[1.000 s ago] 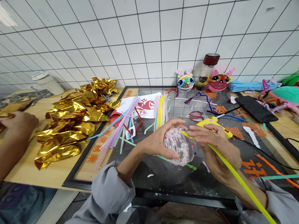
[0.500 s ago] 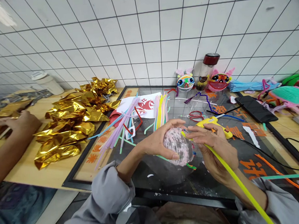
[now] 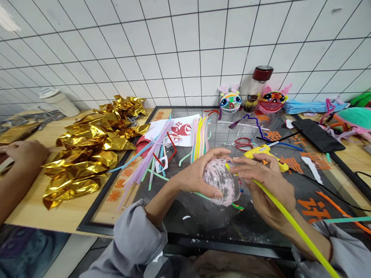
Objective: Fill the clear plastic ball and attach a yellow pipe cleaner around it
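Note:
My left hand [image 3: 196,172] is wrapped around a clear round ball [image 3: 221,181] with pale pink fuzzy material on it. Between the fingers of my right hand [image 3: 266,182] is a long yellow pipe cleaner [image 3: 295,224]. Its front tip meets the upper right of the ball, and its long tail runs down past my right forearm. Just behind my right hand lies a yellow glue gun [image 3: 280,162], partly covered by the fingers. Red-handled scissors [image 3: 243,144] rest farther back. A small green piece [image 3: 237,206] shows below the ball.
Pipe cleaner bundles [image 3: 144,165] and white paper with a red cutout [image 3: 188,132] lie left of centre. Gold foil pieces [image 3: 83,151] spread farther left, beside another person's hands [image 3: 26,153]. Two decorated heads [image 3: 230,100], a bottle [image 3: 258,88] and a phone [image 3: 318,135] are at the back and right.
My hands, the ball and the yellow pipe cleaner have hardly moved. At far left, the other person's hands have shifted slightly.

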`<state>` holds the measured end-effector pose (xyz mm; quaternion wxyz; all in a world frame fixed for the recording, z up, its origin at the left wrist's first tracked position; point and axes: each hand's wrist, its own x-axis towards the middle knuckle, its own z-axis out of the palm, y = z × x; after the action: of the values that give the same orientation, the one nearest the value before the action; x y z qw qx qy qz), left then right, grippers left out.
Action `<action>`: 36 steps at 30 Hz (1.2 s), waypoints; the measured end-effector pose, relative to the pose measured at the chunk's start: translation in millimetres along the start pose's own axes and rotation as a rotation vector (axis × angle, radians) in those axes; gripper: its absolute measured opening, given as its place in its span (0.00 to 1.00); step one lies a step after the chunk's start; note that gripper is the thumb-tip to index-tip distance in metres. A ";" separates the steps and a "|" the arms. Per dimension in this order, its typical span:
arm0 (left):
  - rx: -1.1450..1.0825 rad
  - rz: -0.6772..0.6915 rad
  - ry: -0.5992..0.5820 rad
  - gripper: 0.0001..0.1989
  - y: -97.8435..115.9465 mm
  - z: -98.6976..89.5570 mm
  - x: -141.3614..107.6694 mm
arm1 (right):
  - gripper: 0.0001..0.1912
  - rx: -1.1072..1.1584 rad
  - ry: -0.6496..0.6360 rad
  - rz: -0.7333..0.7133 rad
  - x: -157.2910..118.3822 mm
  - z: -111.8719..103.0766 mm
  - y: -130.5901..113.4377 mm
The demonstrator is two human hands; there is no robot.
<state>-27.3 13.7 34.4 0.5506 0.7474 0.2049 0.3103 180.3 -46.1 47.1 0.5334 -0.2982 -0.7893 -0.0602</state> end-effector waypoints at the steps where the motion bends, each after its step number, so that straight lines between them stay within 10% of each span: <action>1: -0.003 0.003 -0.001 0.52 0.1 0.1 -0.1 | 0.10 -0.006 0.002 -0.002 0.1 -0.2 0.2; 36: -0.007 -0.016 0.005 0.52 -2.1 2.1 -0.4 | 0.13 0.093 -0.057 -0.036 -2.7 -1.2 2.1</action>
<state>-26.1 12.7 31.8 0.5550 0.7430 0.2112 0.3086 183.1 -46.0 44.7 0.5229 -0.2602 -0.8113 -0.0244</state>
